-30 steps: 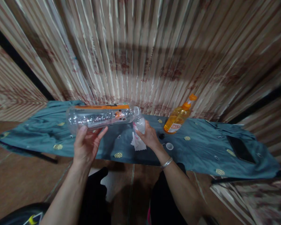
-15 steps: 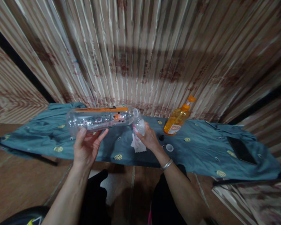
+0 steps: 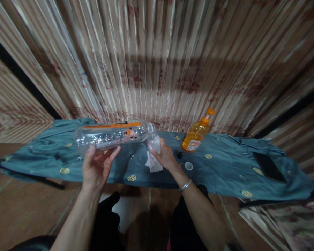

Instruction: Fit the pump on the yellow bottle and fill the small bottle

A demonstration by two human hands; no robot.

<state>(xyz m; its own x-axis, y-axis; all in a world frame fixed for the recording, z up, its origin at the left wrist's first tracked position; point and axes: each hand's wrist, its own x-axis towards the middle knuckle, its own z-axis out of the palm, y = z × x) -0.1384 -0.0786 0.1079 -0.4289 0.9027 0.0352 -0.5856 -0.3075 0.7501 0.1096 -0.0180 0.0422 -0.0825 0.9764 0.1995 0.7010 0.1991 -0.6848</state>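
My left hand (image 3: 98,164) supports a large clear plastic bottle (image 3: 107,137) from below, its fingers and thumb around the underside. The bottle lies nearly level, with an orange-and-clear label, and its neck points right. My right hand (image 3: 166,155) is wrapped around a small clear bottle (image 3: 154,141), which stands slightly tilted. The big bottle's mouth meets the top of the small one; whether liquid passes between them cannot be made out. Under the small bottle lies a white tissue (image 3: 155,165). Just right of my right hand are a black cap (image 3: 179,154) and a clear round lid (image 3: 188,166).
An orange pump bottle (image 3: 195,137) with amber liquid stands at the back of the blue cloth-covered table (image 3: 225,174). A black phone (image 3: 269,167) lies toward the right end. Behind hangs a striped curtain (image 3: 157,69), and black poles (image 3: 28,80) slant at the sides.
Both bottles stay mouth to mouth in my hands, almost unmoved. The view has shifted very slightly.
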